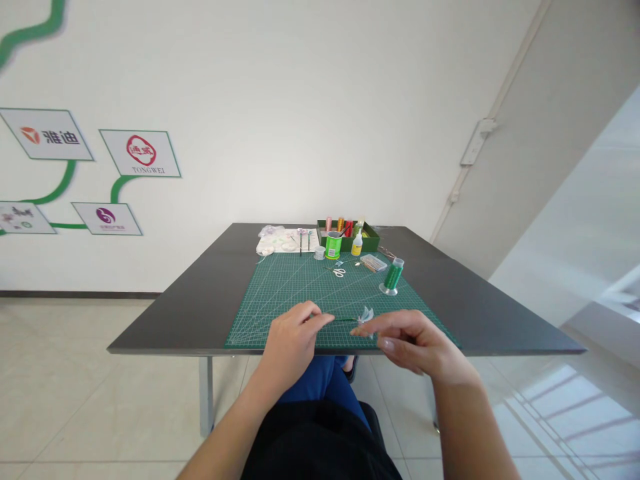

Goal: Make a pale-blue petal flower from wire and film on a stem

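My left hand [295, 333] and my right hand [413, 340] meet over the near edge of a green cutting mat [300, 287]. Between them runs a thin green stem [343, 320] with a small pale flower [367, 314] at its right end. The left fingers pinch the stem's left end. The right fingertips pinch it just below the flower. A spool of green thread [393, 275] stands upright on the mat behind my right hand.
At the far end of the dark table [190, 300] stand a green box of thread spools [349, 235], a green cup [333, 245], a small glue bottle [357, 243], scissors [339, 271], a clear case [373, 262] and a white cloth [287, 241].
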Available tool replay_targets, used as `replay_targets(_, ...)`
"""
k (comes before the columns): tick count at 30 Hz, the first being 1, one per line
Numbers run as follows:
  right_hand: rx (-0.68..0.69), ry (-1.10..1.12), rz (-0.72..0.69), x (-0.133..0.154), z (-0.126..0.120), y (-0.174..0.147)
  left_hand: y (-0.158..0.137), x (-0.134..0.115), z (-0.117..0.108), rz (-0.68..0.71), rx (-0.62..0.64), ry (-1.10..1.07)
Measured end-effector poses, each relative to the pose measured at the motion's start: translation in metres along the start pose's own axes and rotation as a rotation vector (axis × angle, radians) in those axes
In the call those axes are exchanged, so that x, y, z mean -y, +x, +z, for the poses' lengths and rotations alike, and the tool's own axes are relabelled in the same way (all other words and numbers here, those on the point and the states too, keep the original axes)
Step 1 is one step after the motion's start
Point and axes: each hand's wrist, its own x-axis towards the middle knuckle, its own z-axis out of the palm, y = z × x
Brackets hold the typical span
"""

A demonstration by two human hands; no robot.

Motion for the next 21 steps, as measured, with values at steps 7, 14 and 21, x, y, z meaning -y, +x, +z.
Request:
replay_targets(7, 0.000, -0.047, 0.010, 0.014, -0.013, 0.023, 0.000, -0.001, -0.001, -0.001, 0.046, -0.069)
replay_targets(14, 0.009, -0.025, -0.020, 0.004, -0.025, 0.045, -0.001, -0.002, -0.002, 0.002, 0.056, -0.136)
replay_targets(21, -0.003, 0.017, 0.024, -0.020, -0.032, 0.057, 0.000, -0.006, -0.008, 0.007, 0.048, -0.179)
